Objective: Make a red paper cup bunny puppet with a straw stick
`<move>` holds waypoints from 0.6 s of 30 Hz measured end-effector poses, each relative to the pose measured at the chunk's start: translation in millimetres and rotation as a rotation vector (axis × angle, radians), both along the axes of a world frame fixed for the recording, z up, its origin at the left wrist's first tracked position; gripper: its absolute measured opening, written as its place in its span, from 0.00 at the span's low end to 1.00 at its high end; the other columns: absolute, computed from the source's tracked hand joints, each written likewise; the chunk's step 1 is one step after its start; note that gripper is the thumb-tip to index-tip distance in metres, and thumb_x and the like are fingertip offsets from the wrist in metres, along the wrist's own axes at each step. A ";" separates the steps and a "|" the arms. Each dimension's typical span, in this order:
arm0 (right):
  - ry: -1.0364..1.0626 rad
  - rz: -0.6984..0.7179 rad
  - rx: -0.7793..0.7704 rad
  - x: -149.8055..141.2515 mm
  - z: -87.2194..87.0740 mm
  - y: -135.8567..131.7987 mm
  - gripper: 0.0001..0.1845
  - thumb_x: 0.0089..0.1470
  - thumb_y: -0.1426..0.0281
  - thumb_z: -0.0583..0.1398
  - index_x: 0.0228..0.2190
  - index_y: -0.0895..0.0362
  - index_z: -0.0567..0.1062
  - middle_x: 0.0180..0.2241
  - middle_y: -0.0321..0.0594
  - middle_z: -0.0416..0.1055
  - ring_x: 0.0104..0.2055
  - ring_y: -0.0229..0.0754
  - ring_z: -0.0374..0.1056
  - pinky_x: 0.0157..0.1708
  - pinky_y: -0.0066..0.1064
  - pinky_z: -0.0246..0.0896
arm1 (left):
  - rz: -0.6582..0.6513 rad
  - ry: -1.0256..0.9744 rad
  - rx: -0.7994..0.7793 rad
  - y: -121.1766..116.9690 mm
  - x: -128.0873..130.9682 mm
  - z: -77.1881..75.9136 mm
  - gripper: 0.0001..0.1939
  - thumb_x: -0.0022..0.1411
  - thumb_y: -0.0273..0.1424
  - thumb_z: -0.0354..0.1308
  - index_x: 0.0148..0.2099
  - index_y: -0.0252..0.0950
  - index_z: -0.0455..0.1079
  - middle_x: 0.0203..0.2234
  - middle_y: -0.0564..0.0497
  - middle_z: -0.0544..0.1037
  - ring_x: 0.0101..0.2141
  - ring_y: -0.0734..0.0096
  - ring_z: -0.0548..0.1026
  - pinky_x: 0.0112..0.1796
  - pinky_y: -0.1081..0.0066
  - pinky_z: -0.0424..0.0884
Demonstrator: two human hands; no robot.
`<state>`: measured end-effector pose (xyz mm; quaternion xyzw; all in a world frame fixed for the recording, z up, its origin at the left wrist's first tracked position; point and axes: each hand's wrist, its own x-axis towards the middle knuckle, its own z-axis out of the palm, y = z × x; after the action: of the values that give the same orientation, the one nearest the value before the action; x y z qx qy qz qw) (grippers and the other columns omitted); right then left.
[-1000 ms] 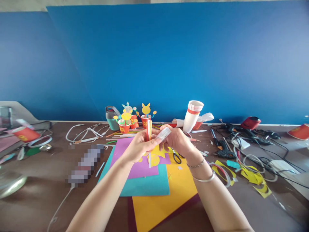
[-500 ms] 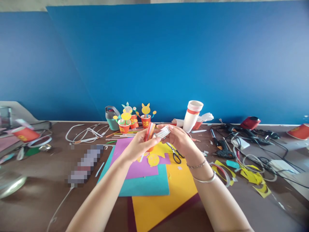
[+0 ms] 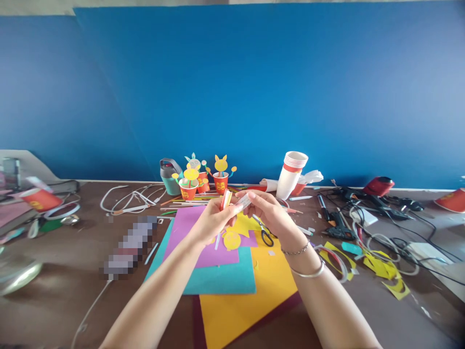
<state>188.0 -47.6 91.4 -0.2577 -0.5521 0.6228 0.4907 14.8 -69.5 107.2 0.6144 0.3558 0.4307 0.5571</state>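
Observation:
My left hand [image 3: 214, 215] is closed around what looks like a red paper cup [image 3: 225, 199], tilted, its pale edge showing above the fingers; most of it is hidden. My right hand [image 3: 267, 208] pinches a small white strip with faint grey marks [image 3: 244, 201], whose left end meets my left thumb. Below the hands, a round yellow paper face [image 3: 231, 241] and a pale stick [image 3: 218, 241] show over purple paper [image 3: 181, 242]. Scissors with dark handles [image 3: 267, 237] lie by my right wrist.
Red cups with paper animal figures [image 3: 189, 190] stand at the back beside a flask [image 3: 170, 177]. A stack of white cups [image 3: 290, 177] leans behind my right hand. A glue gun [image 3: 340, 227], cables and yellow scraps [image 3: 379, 264] lie right; a pixelated device [image 3: 129, 249] lies left.
The red cup in my left hand has tilted and dropped lower between the fingers. The white strip has turned and my right fingers have closed in over it. The view has shifted slightly.

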 end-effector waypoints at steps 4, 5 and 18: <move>0.134 0.124 -0.189 -0.4 -4.8 6.8 0.23 0.55 0.51 0.62 0.35 0.59 0.80 0.26 0.40 0.74 0.27 0.36 0.67 0.27 0.26 0.62 | -0.091 -0.004 0.027 -1.4 -1.9 2.4 0.16 0.58 0.43 0.59 0.38 0.32 0.73 0.13 0.58 0.64 0.15 0.81 0.58 0.18 0.77 0.50; 0.163 0.151 -0.236 -1.0 -5.4 8.3 0.23 0.55 0.51 0.62 0.34 0.59 0.80 0.26 0.39 0.74 0.26 0.35 0.67 0.26 0.25 0.62 | -0.105 0.003 0.042 -1.4 -3.0 2.8 0.17 0.59 0.42 0.59 0.40 0.32 0.74 0.13 0.58 0.65 0.15 0.81 0.59 0.18 0.77 0.51; 0.088 0.033 -0.067 -2.3 -1.9 -0.5 0.23 0.54 0.52 0.64 0.41 0.58 0.80 0.31 0.40 0.76 0.30 0.36 0.70 0.29 0.26 0.64 | -0.093 0.111 0.096 -1.5 -5.2 3.4 0.19 0.63 0.43 0.55 0.45 0.32 0.74 0.14 0.57 0.66 0.15 0.81 0.58 0.17 0.77 0.51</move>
<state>185.7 -48.1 89.5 -0.2373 -0.5129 0.6598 0.4953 9.6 -71.1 110.6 0.6791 0.3365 0.3862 0.5258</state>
